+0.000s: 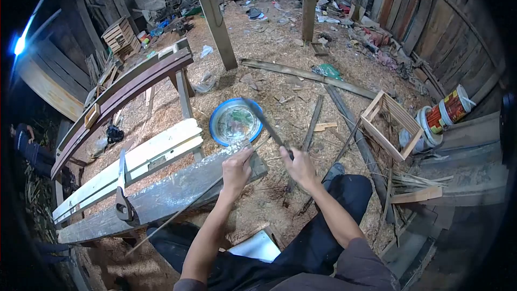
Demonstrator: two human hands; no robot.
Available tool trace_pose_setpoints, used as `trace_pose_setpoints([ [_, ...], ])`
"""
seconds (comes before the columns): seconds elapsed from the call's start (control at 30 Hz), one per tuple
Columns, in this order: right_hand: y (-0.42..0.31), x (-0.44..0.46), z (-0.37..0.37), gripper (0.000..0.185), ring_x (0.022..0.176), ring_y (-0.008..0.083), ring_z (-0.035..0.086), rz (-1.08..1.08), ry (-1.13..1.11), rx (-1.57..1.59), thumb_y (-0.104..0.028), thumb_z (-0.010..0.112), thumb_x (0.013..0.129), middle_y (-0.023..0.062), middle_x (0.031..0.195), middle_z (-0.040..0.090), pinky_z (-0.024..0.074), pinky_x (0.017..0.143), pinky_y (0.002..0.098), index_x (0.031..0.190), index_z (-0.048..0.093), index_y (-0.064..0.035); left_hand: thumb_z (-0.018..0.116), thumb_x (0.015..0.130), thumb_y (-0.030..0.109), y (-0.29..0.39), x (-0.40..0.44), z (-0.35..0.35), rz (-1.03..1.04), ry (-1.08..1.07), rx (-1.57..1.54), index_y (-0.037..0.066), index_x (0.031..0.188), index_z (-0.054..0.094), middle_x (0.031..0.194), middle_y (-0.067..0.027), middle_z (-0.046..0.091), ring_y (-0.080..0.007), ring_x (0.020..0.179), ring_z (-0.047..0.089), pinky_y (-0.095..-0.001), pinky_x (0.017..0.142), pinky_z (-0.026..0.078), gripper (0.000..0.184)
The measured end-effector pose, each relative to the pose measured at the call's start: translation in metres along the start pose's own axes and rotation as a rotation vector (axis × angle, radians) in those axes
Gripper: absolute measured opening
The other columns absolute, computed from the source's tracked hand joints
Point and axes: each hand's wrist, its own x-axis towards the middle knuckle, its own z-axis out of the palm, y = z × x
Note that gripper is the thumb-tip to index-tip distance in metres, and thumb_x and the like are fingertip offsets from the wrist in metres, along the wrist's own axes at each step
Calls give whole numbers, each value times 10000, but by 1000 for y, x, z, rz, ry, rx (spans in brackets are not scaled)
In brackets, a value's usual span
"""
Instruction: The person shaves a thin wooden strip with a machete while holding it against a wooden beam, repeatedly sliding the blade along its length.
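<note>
My right hand (300, 168) is closed around the handle of a machete (265, 121), its long dark blade pointing up and away to the left. In my left hand (236, 171) is a long thin stick (186, 208), which runs down to the lower left past my leg. The stick's far end reaches close to the blade; whether they touch I cannot tell. Beyond both hands, on the shavings, sits a blue-rimmed basin (217, 135) with something greenish inside. A worn wooden bench (167, 194) lies just left of my left hand.
A handsaw (123, 205) rests on the bench beside white-painted boards (129, 167). To the right are a slatted wooden crate (385, 140) and stacked buckets (451, 109). Posts (309, 5) and a loose beam (307, 74) stand or lie ahead. Another person (31, 145) is at far left.
</note>
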Motion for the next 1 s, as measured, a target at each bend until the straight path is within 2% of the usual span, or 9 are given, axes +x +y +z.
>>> trace_pose_setpoints([
  [0.07,-3,-10,-4,739,617,411,701,-98,-9,-168,-697,426,1029,198,572,624,536,589,533,866,680,-21,665,894,0,1,3,-1,-6,-16,8,27,1123,758,1112,-210,750,-343,1099,730,-421,956,590,249],
  [0.47,-5,15,-20,810,636,372,705,25,-86,-102,-737,321,1036,168,602,645,548,611,490,899,713,-42,665,887,8,-3,-4,4,-23,-39,2,45,1122,767,1102,-203,756,-343,1087,734,-427,947,595,259],
  [0.5,6,19,-5,823,570,311,680,-41,104,-93,-751,316,1031,109,566,623,543,577,466,931,714,-37,661,882,5,-3,-3,5,-18,-16,24,46,1122,767,1102,-200,758,-340,1086,736,-429,947,596,266],
  [0.6,7,5,20,860,534,285,659,-49,115,-76,-784,311,1016,86,553,612,544,564,452,971,699,-17,649,870,-7,-6,-3,7,-6,-14,22,49,1133,763,1107,-198,758,-345,1083,735,-435,947,597,292],
  [0.63,-8,-6,1,848,551,306,678,-7,-149,-85,-758,328,1027,107,568,631,556,574,466,1000,680,13,649,870,-7,-8,-4,8,-6,-12,22,49,1133,763,1107,-198,758,-345,1083,735,-435,947,597,292],
  [0.73,-15,0,-27,767,614,373,709,-79,-226,-244,-692,360,1050,167,622,673,555,592,489,994,683,1,641,857,-20,-11,-6,8,-21,-50,-4,52,1148,758,1131,-202,752,-349,1086,733,-441,940,599,322],
  [0.77,2,9,-14,706,659,418,712,-111,33,-254,-638,390,1062,207,652,679,549,621,522,976,693,-6,637,851,-25,-10,-6,8,-22,-53,5,54,1156,757,1140,-202,750,-347,1091,732,-441,941,598,337],
  [0.87,25,24,0,632,664,443,676,62,230,-33,-572,492,1052,236,663,656,505,636,526,909,702,7,632,845,-32,-7,-5,4,-16,-17,-1,57,1168,756,1147,-201,750,-339,1098,732,-439,943,599,357],
  [1.0,26,2,-16,706,775,508,684,171,112,-9,-621,439,1051,283,727,675,522,726,566,937,700,24,628,845,-40,-8,-4,2,-38,-39,-20,57,1182,755,1130,-193,758,-332,1098,736,-430,955,595,373],
])
